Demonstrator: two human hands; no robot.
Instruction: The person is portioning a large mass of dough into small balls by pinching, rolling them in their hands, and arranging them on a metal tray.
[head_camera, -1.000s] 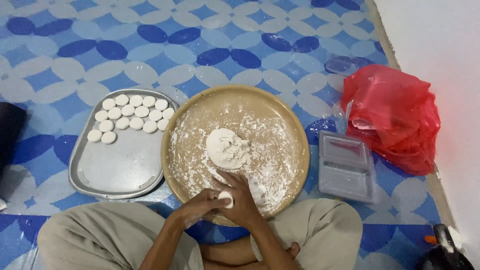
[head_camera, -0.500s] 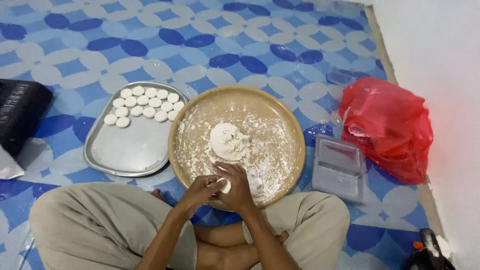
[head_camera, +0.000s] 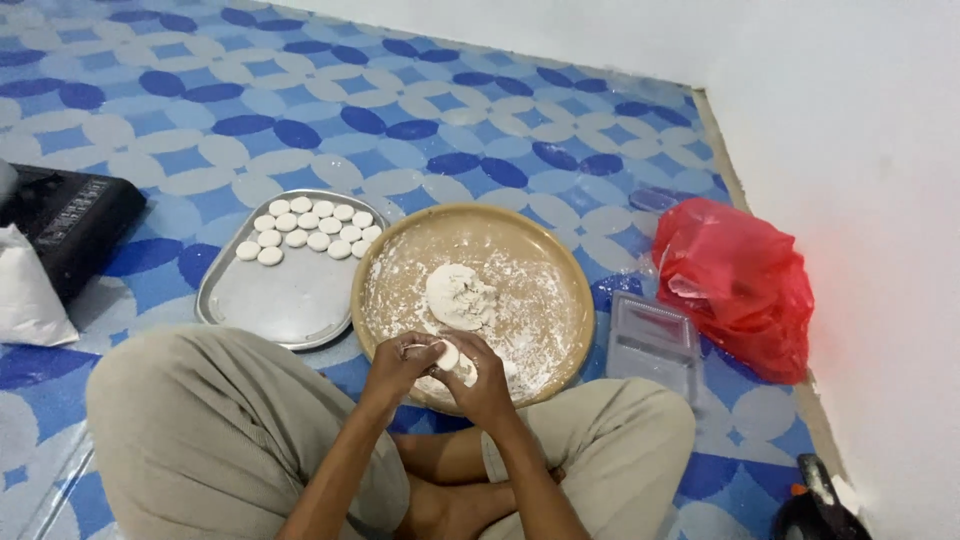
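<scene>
The person sat cross-legged on the floor (head_camera: 420, 110), both hands over the near edge of the round floured tray (head_camera: 560, 270). The left hand (head_camera: 398, 366) and the right hand (head_camera: 485, 380) were closed together around a small white dough piece (head_camera: 447, 355). A dough lump (head_camera: 458, 295) lay mid-tray. Beside it, a metal tray (head_camera: 285, 300) carried rows of dough discs (head_camera: 310, 230).
</scene>
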